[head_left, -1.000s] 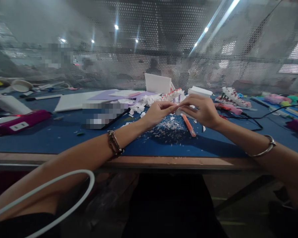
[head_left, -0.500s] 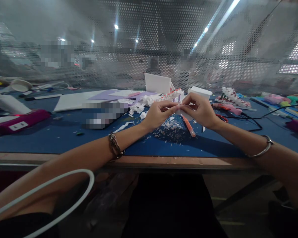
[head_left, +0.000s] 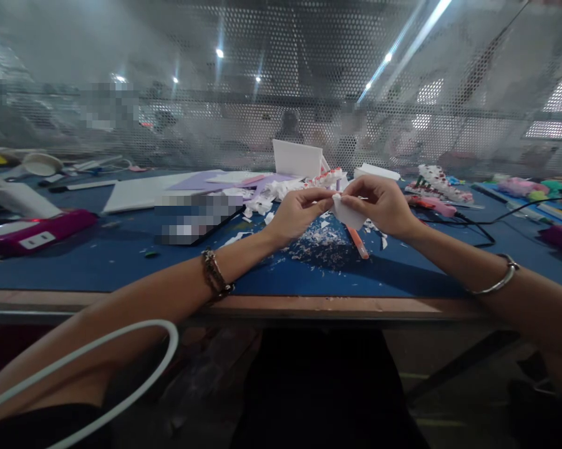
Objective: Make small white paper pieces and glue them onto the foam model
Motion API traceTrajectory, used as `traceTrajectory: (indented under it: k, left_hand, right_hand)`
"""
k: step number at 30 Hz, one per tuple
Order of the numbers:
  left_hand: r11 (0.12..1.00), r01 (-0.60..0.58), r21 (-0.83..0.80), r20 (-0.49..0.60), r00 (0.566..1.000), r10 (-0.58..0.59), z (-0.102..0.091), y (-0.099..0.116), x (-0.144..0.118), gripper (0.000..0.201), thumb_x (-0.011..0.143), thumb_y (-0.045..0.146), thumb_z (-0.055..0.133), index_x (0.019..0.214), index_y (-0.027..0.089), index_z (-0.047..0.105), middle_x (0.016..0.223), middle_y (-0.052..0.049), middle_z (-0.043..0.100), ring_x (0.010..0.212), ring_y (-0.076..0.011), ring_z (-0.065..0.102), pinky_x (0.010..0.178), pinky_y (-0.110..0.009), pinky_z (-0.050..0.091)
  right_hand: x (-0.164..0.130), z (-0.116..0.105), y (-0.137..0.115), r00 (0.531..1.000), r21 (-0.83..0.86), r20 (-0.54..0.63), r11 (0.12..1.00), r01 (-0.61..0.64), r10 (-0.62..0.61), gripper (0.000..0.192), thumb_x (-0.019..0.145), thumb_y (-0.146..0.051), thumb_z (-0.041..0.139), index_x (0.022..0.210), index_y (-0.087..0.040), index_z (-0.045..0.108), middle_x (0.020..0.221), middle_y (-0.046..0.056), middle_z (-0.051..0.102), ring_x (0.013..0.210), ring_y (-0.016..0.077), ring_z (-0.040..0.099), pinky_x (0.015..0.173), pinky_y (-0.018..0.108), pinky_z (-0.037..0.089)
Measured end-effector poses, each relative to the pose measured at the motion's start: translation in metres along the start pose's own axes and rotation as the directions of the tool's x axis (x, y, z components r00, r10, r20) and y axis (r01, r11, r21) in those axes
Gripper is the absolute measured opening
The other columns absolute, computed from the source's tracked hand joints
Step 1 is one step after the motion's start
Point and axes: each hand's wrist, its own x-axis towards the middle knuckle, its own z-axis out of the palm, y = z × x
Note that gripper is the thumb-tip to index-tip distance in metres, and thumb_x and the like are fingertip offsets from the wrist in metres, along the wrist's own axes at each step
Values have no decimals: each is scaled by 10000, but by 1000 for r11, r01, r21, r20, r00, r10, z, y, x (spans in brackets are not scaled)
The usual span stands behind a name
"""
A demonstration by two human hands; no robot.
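A small white piece of paper [head_left: 349, 213] hangs between my two hands above the blue table mat. My left hand [head_left: 297, 215] pinches its upper left edge between thumb and fingertips. From the other side, my right hand [head_left: 378, 204] grips the same piece with thumb and index finger. Below them lies a scatter of tiny white scraps [head_left: 325, 240]. An orange stick-like tool [head_left: 357, 243] rests on the mat under my right hand, its far end hidden behind the paper. Crumpled white paper bits [head_left: 262, 204] lie just beyond my left hand.
White and lilac sheets [head_left: 140, 190], a dark flat device [head_left: 201, 218] and a magenta power strip [head_left: 37, 232] lie to the left. At the right are a pink-handled tool [head_left: 437, 204] with a black cable and a red-and-white decorated piece [head_left: 437, 181]. A perforated screen [head_left: 243, 106] stands behind.
The white paper has turned and now shows more of its face below my fingers. Both hands stay in nearly the same place, with a small shift of the fingertips.
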Motion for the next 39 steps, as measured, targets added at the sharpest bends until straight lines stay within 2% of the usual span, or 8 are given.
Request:
traceTrajectory:
  k: [6,11,14,18,25,28,33,39]
  left_hand:
    - [993,47,-106,9,999,-46,-1,-5,0,291,684,331,648,927,174,619,840,-26,658,774,-114,582,739,-238,443]
    - [1000,30,-5,15,999,-30,-1,-3,0,237,699,351,623,816,146,652,811,-43,651,779,-129,573,758,-254,437]
    - [999,-10,39,46,999,8,0,0,-1,226,733,343,586,824,153,669,854,-50,651,838,-141,564,785,-259,423]
    - [995,-8,103,29,1000,5,0,4,-3,243,763,357,549,835,163,676,843,-39,653,807,-132,560,747,-243,420]
    - [996,39,75,64,997,-44,-2,4,-1,242,711,376,604,790,159,678,789,-36,657,735,-125,563,690,-234,419]
    - [997,61,44,40,997,-63,-2,2,1,244,691,389,619,759,161,677,762,-29,652,705,-117,556,674,-233,414]
    - [996,84,31,-27,996,-84,0,0,2,245,708,394,597,734,159,664,721,-18,635,665,-107,528,647,-230,403]
    - [995,98,-36,-9,995,-98,0,-2,2,213,718,372,596,763,170,648,703,-7,591,612,-84,472,593,-218,379]
  right_hand:
    - [-1,4,-1,1000,37,-5,999,-1,1,137,723,-267,605,710,-146,544,680,-6,555,623,77,516,571,205,445]
    - [-2,5,2,1000,26,13,1000,-3,2,167,730,-293,600,722,-154,508,695,-7,535,642,86,517,567,211,448]
    - [-3,4,3,1000,7,10,1000,12,-12,179,735,-300,600,721,-157,492,704,-8,521,649,86,509,573,212,447]
    - [-3,5,4,999,-13,3,999,47,-47,192,735,-305,605,710,-159,482,700,-10,498,639,81,483,579,212,441]
    - [-3,8,5,999,-22,49,1000,7,-6,264,723,-368,610,699,-165,445,664,-23,454,599,66,436,538,189,420]
    - [-4,7,5,998,-48,55,998,45,-42,239,733,-356,599,742,-170,449,686,-21,469,611,67,464,557,190,439]
    - [-6,7,3,985,-141,99,978,152,-139,267,726,-273,607,930,-183,460,729,-23,524,655,75,522,632,203,470]
    - [-7,8,0,979,-281,35,938,205,-203,95,785,-206,520,873,-172,536,748,-7,557,682,84,529,651,220,450]
